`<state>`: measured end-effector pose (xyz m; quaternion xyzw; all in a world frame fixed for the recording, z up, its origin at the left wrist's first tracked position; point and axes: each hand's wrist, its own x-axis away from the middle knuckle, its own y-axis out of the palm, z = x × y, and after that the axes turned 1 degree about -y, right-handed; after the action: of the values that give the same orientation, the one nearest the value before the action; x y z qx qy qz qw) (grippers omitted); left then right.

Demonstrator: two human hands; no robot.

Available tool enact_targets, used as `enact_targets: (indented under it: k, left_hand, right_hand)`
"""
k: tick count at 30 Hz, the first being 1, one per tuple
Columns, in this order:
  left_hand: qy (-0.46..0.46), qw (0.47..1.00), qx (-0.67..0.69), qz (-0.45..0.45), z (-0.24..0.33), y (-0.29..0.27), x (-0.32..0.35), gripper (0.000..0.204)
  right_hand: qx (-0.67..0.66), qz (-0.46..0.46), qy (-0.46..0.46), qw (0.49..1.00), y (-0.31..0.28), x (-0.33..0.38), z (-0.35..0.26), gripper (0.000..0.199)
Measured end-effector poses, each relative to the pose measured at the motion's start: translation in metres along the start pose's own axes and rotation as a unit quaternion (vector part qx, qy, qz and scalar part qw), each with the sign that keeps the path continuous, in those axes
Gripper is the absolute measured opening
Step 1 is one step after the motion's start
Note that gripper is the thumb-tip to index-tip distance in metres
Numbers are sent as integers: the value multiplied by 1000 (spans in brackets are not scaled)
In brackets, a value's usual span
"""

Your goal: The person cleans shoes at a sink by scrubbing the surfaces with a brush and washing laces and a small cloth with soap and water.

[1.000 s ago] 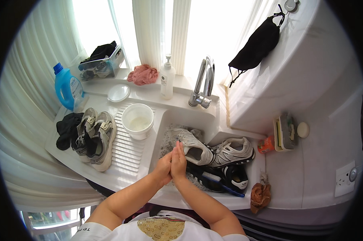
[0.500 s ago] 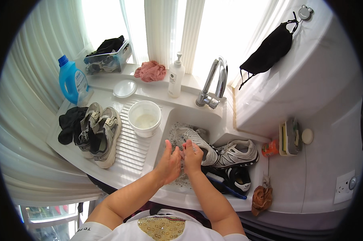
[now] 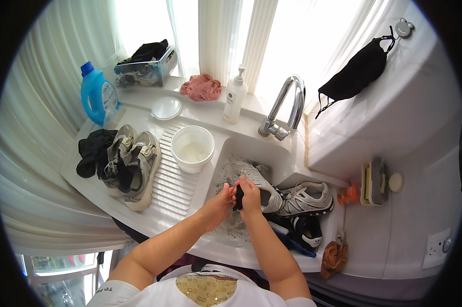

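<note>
Over the soapy water in the sink basin (image 3: 287, 153), my two hands meet around a small piece of black cloth (image 3: 238, 198). My right hand (image 3: 250, 195) is closed on it, with the cloth hanging below the fingers. My left hand (image 3: 218, 209) presses its curled fingers against the cloth's left side, thumb up. Just right of my hands, a wet grey-white sneaker (image 3: 252, 180) leans in the basin. Its mate, another grey-white sneaker (image 3: 306, 198), lies on the basin's right side, above a black shoe (image 3: 306, 230) and a blue-handled brush (image 3: 292, 241).
On the ribbed drainboard (image 3: 177, 192) stand a white bucket (image 3: 192, 149) and a pair of worn sneakers (image 3: 141, 169). Behind are a blue detergent bottle (image 3: 95, 94), a pump bottle (image 3: 235, 97), a pink cloth (image 3: 201, 88) and the faucet (image 3: 278, 115). A brown rag (image 3: 334, 260) hangs at the right front edge.
My hands have come together, and the black cloth now shows between them. Their fingers have curled in. The whole view has shifted slightly, so the surroundings appear farther right.
</note>
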<state>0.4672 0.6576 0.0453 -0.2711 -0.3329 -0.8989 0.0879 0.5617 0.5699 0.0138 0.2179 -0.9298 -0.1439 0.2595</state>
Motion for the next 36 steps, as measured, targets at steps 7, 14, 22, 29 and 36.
enact_targets:
  k: [7, 14, 22, 29, 36]
  left_hand:
    - [281, 806, -489, 181, 26, -15, 16, 37]
    - [158, 513, -793, 290, 156, -43, -24, 19]
    - [5, 443, -878, 182, 152, -64, -75, 24]
    - [-14, 466, -878, 110, 155, -85, -83, 10]
    - [184, 830, -517, 96, 180, -33, -21, 7]
  right_hand:
    - [48, 1, 56, 997, -9, 3, 2, 39]
    - [-20, 29, 49, 998, 9, 1, 9, 31]
    - [-73, 47, 42, 995, 11, 0, 0, 26]
    - [-146, 36, 78, 986, 7, 0, -1, 23]
    - [-303, -41, 117, 945, -1, 5, -4, 18]
